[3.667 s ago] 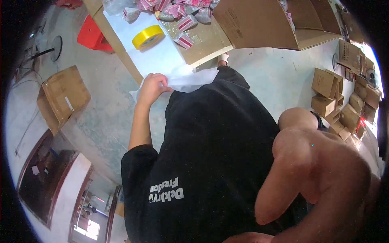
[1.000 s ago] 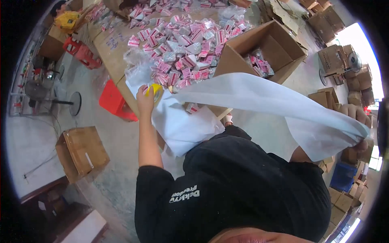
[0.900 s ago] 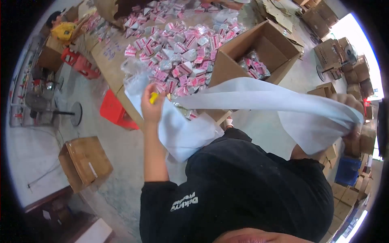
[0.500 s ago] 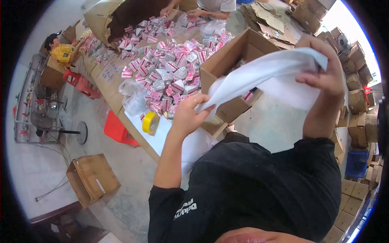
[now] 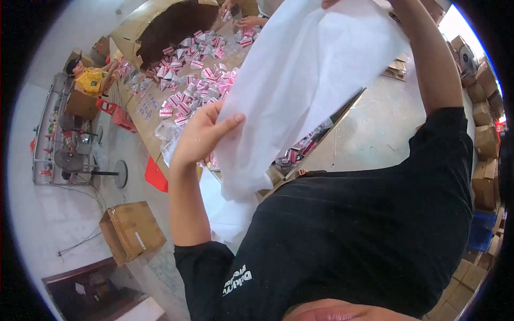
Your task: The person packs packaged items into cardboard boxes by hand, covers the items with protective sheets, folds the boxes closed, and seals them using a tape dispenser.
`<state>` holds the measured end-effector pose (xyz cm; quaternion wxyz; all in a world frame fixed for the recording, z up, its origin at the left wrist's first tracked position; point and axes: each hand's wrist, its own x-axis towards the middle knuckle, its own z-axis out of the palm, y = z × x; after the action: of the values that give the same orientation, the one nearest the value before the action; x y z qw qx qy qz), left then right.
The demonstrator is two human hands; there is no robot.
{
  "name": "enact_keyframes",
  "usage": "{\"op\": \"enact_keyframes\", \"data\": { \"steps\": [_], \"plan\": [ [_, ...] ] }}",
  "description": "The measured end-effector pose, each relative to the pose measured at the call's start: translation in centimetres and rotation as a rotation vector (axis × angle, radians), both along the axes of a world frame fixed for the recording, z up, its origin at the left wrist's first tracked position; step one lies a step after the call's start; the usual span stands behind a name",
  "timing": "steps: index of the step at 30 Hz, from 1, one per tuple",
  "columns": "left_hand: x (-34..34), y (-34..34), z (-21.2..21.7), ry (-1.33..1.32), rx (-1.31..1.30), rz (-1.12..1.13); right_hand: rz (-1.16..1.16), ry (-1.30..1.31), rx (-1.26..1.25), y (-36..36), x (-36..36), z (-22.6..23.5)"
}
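Observation:
A large thin white sheet (image 5: pixel 300 80) is stretched up across the middle of the view, creased and semi-translucent. My left hand (image 5: pixel 206 131) grips its left edge, thumb laid over the front and fingers behind. At the top edge my right hand (image 5: pixel 330 3) is mostly cut off; a few fingertips show on the sheet's upper edge. Behind the sheet stands an open cardboard box (image 5: pixel 342 115), largely hidden, with small pink-and-white wrapped packets (image 5: pixel 294 155) inside. Below my left hand, another white sheet (image 5: pixel 227 214) hangs over the table edge.
Many pink-and-silver wedge-shaped packets (image 5: pixel 198 88) are heaped on the cardboard-covered table (image 5: pixel 144 115). A co-worker's hands (image 5: pixel 249 22) handle packets at the far side; a person in yellow (image 5: pixel 91 80) works at the far left. A red stool (image 5: pixel 155 174) and a cardboard box (image 5: pixel 134 230) stand on the floor.
The folded sheet has been raised and spread out, now covering much of the box and packets. My right hand has moved up and left, my left hand slightly left and up.

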<state>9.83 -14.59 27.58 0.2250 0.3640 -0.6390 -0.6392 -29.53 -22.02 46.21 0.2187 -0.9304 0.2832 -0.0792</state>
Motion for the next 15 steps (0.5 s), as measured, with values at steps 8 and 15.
{"op": "enact_keyframes", "data": {
  "steps": [8, 15],
  "plan": [
    [-5.2, -3.2, 1.2, -0.057, -0.116, 0.221, -0.840, -0.090, -0.952, 0.0, 0.7, -8.6],
    [-8.0, -5.6, 2.2, 0.093, -0.244, 0.486, -0.773, -1.177, 0.243, 6.7, 5.9, -23.5]
  ]
}}
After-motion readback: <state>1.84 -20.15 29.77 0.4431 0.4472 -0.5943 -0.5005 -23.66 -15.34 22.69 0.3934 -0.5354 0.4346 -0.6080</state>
